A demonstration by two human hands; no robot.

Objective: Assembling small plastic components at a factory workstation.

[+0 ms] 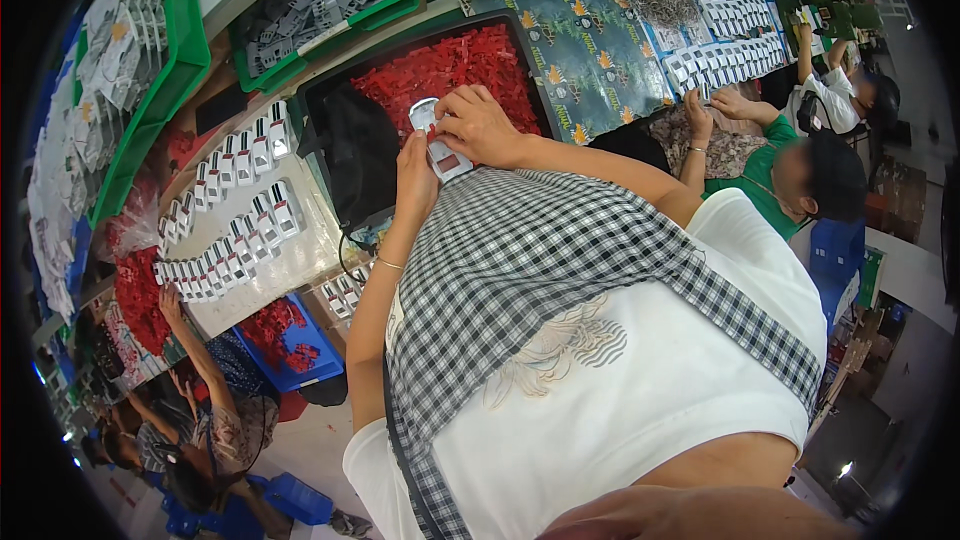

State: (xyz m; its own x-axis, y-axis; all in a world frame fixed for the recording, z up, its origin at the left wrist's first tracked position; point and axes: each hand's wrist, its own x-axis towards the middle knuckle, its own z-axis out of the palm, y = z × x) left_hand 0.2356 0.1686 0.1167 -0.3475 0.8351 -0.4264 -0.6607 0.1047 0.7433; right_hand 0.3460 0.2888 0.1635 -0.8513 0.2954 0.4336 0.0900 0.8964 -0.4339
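Between my two hands is a white plastic device housing point(453, 164) with a clear-looking upper end and red parts in its middle. My left hand point(416, 176) is closed round its left side. From the right, my right hand point(477, 126) lies over the housing with bent fingers pressed on its face, partly hiding it. Just beyond both hands is a black tray point(528, 40) heaped with small red plastic parts point(440, 65). Whether a loose red part is pinched in my right fingers cannot be made out.
Rows of white housings point(240, 165) stand on the table to the left, beside a black bag point(355, 145). Green bins point(385, 12) of grey parts sit at the back. A blue tray point(322, 372) holds red parts. Co-workers sit at left and right; one wears a green shirt point(755, 175).
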